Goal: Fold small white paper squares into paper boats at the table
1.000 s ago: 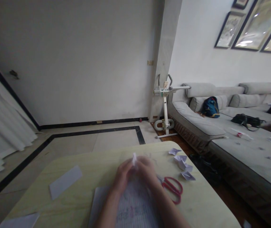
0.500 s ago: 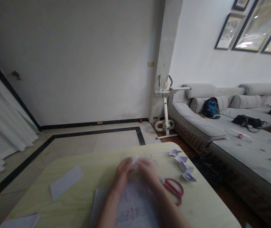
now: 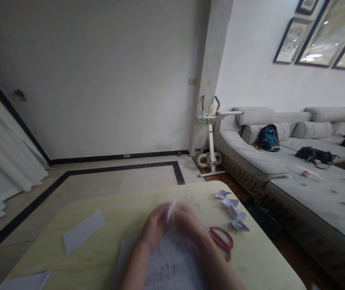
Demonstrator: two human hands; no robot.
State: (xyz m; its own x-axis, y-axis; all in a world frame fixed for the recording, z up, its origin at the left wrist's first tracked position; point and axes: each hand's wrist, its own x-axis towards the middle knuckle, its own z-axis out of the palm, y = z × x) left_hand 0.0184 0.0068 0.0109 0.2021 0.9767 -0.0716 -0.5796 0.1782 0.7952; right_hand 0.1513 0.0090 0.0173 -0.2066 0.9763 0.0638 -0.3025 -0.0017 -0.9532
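Note:
Between my two hands a small folded piece of paper (image 3: 170,211) stands on edge, thin and white. My left hand (image 3: 155,225) closes on it from the left. From the other side my right hand (image 3: 187,220) meets it with curled fingers, smeared by motion. Below my wrists lies a lined notebook (image 3: 169,266) with handwriting, partly covered by my forearms. Red-handled scissors (image 3: 221,241) rest just right of my right forearm, their blades mostly hidden behind it. Several small folded paper shapes (image 3: 234,211) sit near the table's right edge.
A pale wooden table (image 3: 100,262) carries everything. On its left lie a white paper strip (image 3: 83,232) and more paper (image 3: 27,281) at the near corner. Beyond the right edge stands a grey sofa (image 3: 311,201); an exercise bike (image 3: 211,141) is by the wall.
The paper between my hands has turned to show a clearer upright edge. Both hands have shifted slightly around it, with fingers more curled. The other things stay where they were.

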